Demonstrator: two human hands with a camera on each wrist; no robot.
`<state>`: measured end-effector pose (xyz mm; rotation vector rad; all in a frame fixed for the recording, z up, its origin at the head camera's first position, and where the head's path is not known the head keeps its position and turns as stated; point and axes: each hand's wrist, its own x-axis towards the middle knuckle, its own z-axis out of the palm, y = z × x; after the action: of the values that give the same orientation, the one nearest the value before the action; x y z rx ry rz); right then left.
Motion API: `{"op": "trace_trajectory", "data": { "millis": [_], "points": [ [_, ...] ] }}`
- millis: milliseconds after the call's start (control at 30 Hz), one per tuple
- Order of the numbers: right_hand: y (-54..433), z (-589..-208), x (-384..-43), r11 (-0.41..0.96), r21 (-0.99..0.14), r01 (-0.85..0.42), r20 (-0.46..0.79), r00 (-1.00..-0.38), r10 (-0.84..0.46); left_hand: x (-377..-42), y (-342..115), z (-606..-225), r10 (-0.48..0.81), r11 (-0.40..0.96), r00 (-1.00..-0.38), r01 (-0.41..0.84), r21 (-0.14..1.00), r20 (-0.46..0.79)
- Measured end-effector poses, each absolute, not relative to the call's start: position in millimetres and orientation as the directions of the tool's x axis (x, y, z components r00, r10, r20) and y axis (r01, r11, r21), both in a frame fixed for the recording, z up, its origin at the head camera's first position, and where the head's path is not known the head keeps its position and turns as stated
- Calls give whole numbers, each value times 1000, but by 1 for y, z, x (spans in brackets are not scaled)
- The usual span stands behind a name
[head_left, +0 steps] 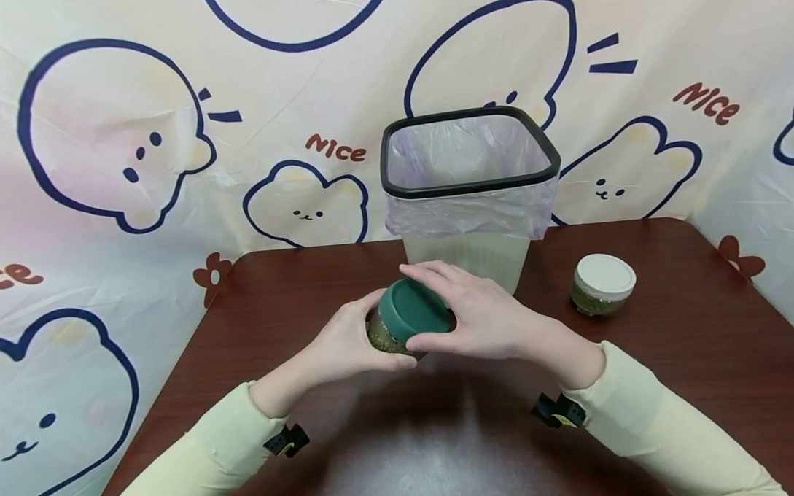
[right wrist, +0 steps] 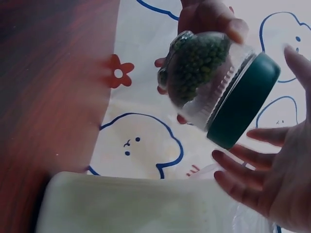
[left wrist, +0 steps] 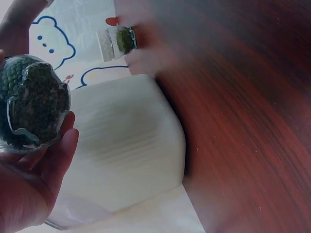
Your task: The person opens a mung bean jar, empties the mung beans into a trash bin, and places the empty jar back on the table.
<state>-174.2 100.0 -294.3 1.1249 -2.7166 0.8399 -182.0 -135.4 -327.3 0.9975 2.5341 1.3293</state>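
Note:
A clear glass jar of small green beans with a dark green lid is held up over the table, tilted so the lid leans toward the right. My left hand grips the jar's body, thumb on the near side and fingers behind it. Around the lid, my right hand is spread wide. In the right wrist view its thumb stands a little off the lid, and its fingertips are close at the lid's lower edge. The jar's base with the beans faces the left wrist camera.
Behind the hands stands a pale bin with a black rim and a translucent bag liner. To its right sits a second jar, white-lidded with green contents. The dark brown table meets a cartoon-printed curtain at the back and sides.

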Motion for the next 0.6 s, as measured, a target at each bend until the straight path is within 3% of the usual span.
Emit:
{"op": "trace_trajectory", "data": {
  "millis": [233, 600],
  "points": [
    [93, -290, -168, 702, -396, -592, 196, -801, -565, -181, -134, -326, 586, 422, -790, 489, 763, 183],
    [94, -295, -168, 651, -405, -643, 248, -762, -598, -180, -134, -327, 588, 431, -782, 519, 738, 206]
  ]
}}
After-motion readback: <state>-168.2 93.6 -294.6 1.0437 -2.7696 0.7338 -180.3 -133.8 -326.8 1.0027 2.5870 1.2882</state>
